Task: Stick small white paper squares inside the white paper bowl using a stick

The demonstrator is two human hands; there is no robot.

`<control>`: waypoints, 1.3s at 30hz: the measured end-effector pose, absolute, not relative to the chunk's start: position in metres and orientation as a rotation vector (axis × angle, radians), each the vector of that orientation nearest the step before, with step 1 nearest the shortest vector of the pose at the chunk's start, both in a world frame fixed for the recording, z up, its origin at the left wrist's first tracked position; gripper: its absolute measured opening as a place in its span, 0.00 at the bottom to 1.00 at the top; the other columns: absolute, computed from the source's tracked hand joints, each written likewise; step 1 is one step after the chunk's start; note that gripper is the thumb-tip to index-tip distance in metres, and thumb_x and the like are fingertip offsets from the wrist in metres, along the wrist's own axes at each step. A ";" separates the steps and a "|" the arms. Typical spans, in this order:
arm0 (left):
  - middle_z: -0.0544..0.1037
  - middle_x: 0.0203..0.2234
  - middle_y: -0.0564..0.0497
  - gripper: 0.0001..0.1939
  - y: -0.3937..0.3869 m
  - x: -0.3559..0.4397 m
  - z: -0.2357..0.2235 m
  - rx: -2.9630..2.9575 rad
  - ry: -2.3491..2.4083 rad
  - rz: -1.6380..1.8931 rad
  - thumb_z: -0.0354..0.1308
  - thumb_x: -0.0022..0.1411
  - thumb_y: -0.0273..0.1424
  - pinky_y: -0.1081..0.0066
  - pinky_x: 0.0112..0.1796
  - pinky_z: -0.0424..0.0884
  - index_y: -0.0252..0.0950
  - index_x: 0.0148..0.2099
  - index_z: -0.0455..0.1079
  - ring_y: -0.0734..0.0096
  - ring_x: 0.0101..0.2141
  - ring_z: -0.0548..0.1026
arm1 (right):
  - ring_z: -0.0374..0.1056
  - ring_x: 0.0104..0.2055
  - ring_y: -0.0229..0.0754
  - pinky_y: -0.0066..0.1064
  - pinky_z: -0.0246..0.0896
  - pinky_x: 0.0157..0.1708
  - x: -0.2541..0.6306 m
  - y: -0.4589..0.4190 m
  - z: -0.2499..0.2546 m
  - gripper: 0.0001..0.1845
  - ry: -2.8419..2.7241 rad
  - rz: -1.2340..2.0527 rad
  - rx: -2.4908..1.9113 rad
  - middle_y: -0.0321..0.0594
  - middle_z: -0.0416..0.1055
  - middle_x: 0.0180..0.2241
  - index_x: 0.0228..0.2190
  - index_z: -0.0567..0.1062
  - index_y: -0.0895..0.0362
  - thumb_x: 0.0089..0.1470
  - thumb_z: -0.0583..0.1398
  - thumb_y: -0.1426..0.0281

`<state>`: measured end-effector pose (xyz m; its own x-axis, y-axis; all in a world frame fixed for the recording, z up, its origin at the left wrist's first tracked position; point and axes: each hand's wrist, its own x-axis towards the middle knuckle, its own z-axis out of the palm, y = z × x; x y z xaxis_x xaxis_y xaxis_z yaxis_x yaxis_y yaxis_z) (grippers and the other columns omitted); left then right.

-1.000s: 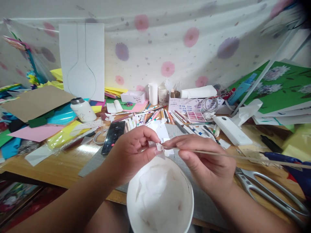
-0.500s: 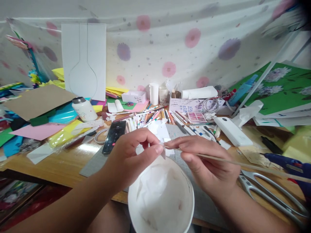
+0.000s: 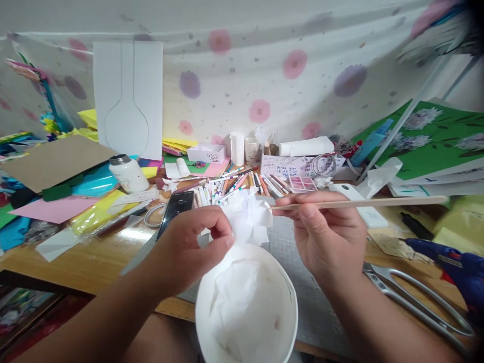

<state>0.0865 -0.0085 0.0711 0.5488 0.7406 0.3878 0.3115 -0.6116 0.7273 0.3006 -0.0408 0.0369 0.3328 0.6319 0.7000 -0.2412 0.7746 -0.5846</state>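
Note:
My right hand (image 3: 328,232) holds a thin flat wooden stick (image 3: 393,202) between thumb and fingers. The stick lies almost level, and its left tip reaches some white paper pieces (image 3: 249,214). Left of the tip, my left hand (image 3: 196,244) is closed in a pinch; whatever it holds, if anything, is hidden. The two hands are apart. Below them a white tub (image 3: 199,307) stands at the desk's front edge, with crumpled white material (image 3: 242,297) inside.
A grey cutting mat (image 3: 313,287) lies under the hands. Scissors (image 3: 416,297) and a blue glue gun (image 3: 442,254) are at right. A phone (image 3: 177,204), markers (image 3: 227,186), a white bottle (image 3: 128,174) and a power bank (image 3: 372,214) lie around.
My hands have drawn apart: the right one has moved slightly right and raised the stick level, the left one has moved left. Earlier both met at the stick's tip.

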 end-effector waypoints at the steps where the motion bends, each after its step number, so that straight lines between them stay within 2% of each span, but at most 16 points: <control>1: 0.71 0.21 0.58 0.10 -0.008 0.085 0.070 2.271 0.842 0.860 0.55 0.58 0.25 0.73 0.29 0.63 0.38 0.24 0.65 0.75 0.25 0.69 | 0.82 0.40 0.41 0.34 0.84 0.40 0.301 -0.041 0.038 0.03 -1.068 0.594 -0.415 0.35 0.83 0.35 0.37 0.85 0.52 0.61 0.69 0.72; 4: 0.72 0.21 0.58 0.09 -0.008 0.082 0.068 2.476 0.832 0.627 0.56 0.56 0.24 0.72 0.30 0.62 0.37 0.24 0.66 0.75 0.26 0.69 | 0.83 0.38 0.40 0.33 0.85 0.39 0.301 -0.041 0.041 0.03 -1.076 0.638 -0.389 0.35 0.83 0.35 0.37 0.85 0.52 0.61 0.69 0.72; 7: 0.76 0.27 0.56 0.03 -0.009 0.082 0.071 2.381 0.908 0.754 0.62 0.58 0.31 0.70 0.34 0.65 0.39 0.31 0.73 0.71 0.30 0.71 | 0.83 0.39 0.41 0.34 0.84 0.40 0.302 -0.043 0.039 0.05 -1.175 0.706 -0.357 0.36 0.85 0.37 0.40 0.84 0.53 0.62 0.67 0.73; 10: 0.80 0.34 0.54 0.11 -0.011 0.088 0.074 2.077 0.933 0.957 0.66 0.58 0.38 0.68 0.37 0.69 0.41 0.42 0.76 0.67 0.35 0.75 | 0.83 0.41 0.43 0.36 0.84 0.41 0.302 -0.046 0.034 0.07 -1.268 0.721 -0.336 0.37 0.85 0.38 0.42 0.84 0.52 0.63 0.66 0.73; 12: 0.81 0.36 0.52 0.13 -0.013 0.094 0.076 1.926 0.884 0.958 0.66 0.58 0.39 0.66 0.39 0.71 0.40 0.44 0.76 0.64 0.38 0.77 | 0.83 0.42 0.43 0.38 0.83 0.42 0.302 -0.047 0.031 0.08 -1.314 0.708 -0.329 0.38 0.85 0.39 0.43 0.83 0.51 0.63 0.66 0.74; 17: 0.78 0.29 0.55 0.06 -0.018 0.106 0.076 1.786 0.836 0.965 0.66 0.58 0.33 0.68 0.37 0.71 0.40 0.37 0.72 0.68 0.34 0.76 | 0.82 0.43 0.44 0.39 0.81 0.45 0.301 -0.048 0.029 0.11 -1.356 0.669 -0.342 0.37 0.86 0.40 0.44 0.83 0.51 0.63 0.66 0.76; 20: 0.77 0.31 0.56 0.05 -0.019 0.106 0.076 1.799 0.819 1.092 0.65 0.59 0.31 0.69 0.37 0.71 0.41 0.37 0.71 0.70 0.34 0.76 | 0.82 0.43 0.44 0.40 0.81 0.45 0.301 -0.049 0.031 0.11 -1.372 0.630 -0.338 0.37 0.86 0.40 0.45 0.83 0.51 0.63 0.65 0.76; 22: 0.76 0.32 0.56 0.03 -0.020 0.105 0.077 1.866 0.814 1.221 0.63 0.59 0.29 0.69 0.40 0.71 0.41 0.34 0.71 0.70 0.37 0.75 | 0.82 0.43 0.45 0.41 0.81 0.45 0.301 -0.050 0.032 0.12 -1.401 0.590 -0.339 0.39 0.86 0.40 0.45 0.83 0.52 0.63 0.65 0.77; 25: 0.74 0.35 0.54 0.06 -0.022 0.104 0.080 2.003 0.905 1.284 0.62 0.57 0.29 0.66 0.48 0.69 0.41 0.27 0.72 0.66 0.43 0.74 | 0.82 0.44 0.45 0.39 0.81 0.45 0.302 -0.052 0.036 0.14 -1.477 0.509 -0.333 0.41 0.86 0.42 0.46 0.83 0.54 0.62 0.65 0.79; 30: 0.73 0.40 0.51 0.08 -0.026 0.106 0.086 1.990 1.045 1.182 0.61 0.56 0.34 0.58 0.53 0.66 0.41 0.26 0.76 0.57 0.49 0.72 | 0.83 0.42 0.45 0.37 0.82 0.43 0.304 -0.056 0.044 0.13 -1.577 0.365 -0.390 0.43 0.86 0.41 0.45 0.83 0.55 0.60 0.65 0.79; 35: 0.72 0.38 0.50 0.09 -0.025 0.107 0.087 1.961 1.107 1.100 0.59 0.54 0.35 0.54 0.51 0.66 0.40 0.24 0.74 0.55 0.47 0.72 | 0.84 0.41 0.46 0.36 0.82 0.42 0.303 -0.057 0.048 0.11 -1.644 0.313 -0.413 0.45 0.86 0.39 0.43 0.84 0.56 0.60 0.65 0.78; 39: 0.72 0.36 0.50 0.09 -0.023 0.106 0.086 2.002 1.070 1.105 0.59 0.55 0.34 0.58 0.47 0.68 0.40 0.24 0.73 0.60 0.42 0.73 | 0.84 0.41 0.48 0.41 0.83 0.42 0.302 -0.056 0.048 0.11 -1.645 0.337 -0.415 0.45 0.86 0.39 0.44 0.83 0.54 0.62 0.64 0.76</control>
